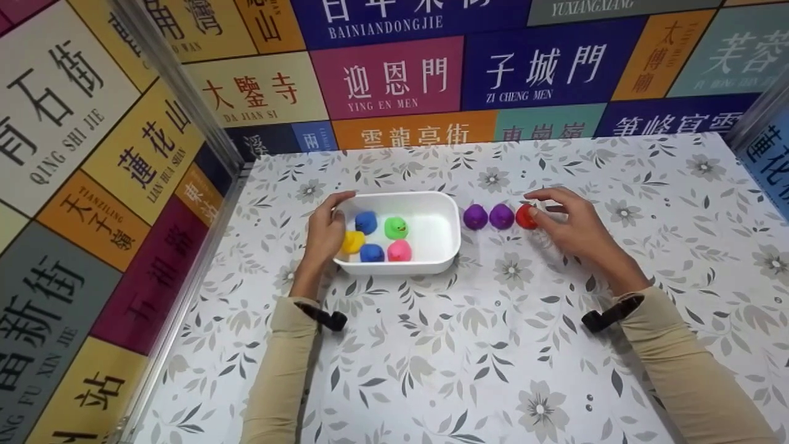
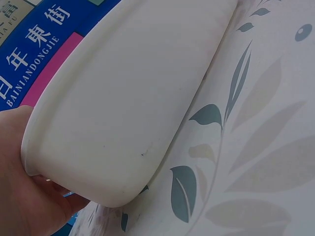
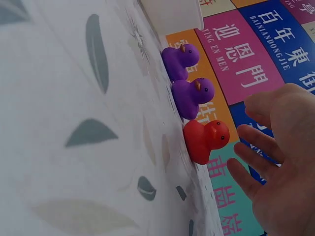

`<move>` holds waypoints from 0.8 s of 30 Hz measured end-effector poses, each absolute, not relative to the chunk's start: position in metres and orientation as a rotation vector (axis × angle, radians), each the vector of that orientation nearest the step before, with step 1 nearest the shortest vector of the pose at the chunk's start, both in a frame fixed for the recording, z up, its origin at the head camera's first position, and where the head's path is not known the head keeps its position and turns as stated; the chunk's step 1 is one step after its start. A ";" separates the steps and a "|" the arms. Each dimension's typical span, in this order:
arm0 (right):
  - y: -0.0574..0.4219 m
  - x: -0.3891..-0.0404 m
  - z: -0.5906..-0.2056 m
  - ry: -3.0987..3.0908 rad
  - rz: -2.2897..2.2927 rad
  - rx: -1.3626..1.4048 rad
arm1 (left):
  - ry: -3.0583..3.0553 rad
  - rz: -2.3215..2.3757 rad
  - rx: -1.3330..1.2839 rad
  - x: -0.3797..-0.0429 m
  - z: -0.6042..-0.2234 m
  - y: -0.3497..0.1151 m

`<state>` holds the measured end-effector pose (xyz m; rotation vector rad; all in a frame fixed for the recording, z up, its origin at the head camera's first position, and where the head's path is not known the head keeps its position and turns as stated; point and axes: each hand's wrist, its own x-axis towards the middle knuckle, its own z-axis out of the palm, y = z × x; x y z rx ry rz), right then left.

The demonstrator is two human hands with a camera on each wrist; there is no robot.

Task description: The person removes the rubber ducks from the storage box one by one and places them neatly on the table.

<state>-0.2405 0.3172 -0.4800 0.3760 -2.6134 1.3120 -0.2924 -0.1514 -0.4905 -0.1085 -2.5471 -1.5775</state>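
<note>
My left hand (image 1: 325,227) grips the left end of a white plastic tub (image 1: 425,267), whose outer side (image 2: 123,98) fills much of the left wrist view. Inside the tub are several small rubber ducks: a green duck (image 1: 396,228), a pink duck (image 1: 399,251), a yellow duck (image 1: 353,242) and two blue ones. To its right, a purple duck (image 1: 475,217), a second purple duck (image 1: 502,216) and a red duck (image 3: 201,141) stand in a row. Beside the red duck, my right hand (image 1: 576,223) has its fingers spread and holds nothing; a gap shows between them in the right wrist view.
A white tabletop (image 1: 456,357) with a grey leaf and flower print lies under everything. Colourful panels (image 1: 394,74) with Chinese lettering rise along its back, and another such wall (image 1: 61,203) runs down the left side. Small black cameras (image 1: 607,313) are strapped to both wrists.
</note>
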 end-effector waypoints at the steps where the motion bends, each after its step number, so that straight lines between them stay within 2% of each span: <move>1: 0.315 -0.240 -0.479 -2.602 1.303 0.387 | -2.549 -1.579 -0.105 -0.292 -0.491 -0.151; 24: 0.270 -0.241 -0.471 -2.519 1.382 0.535 | -2.551 -1.605 -0.112 -0.291 -0.491 -0.151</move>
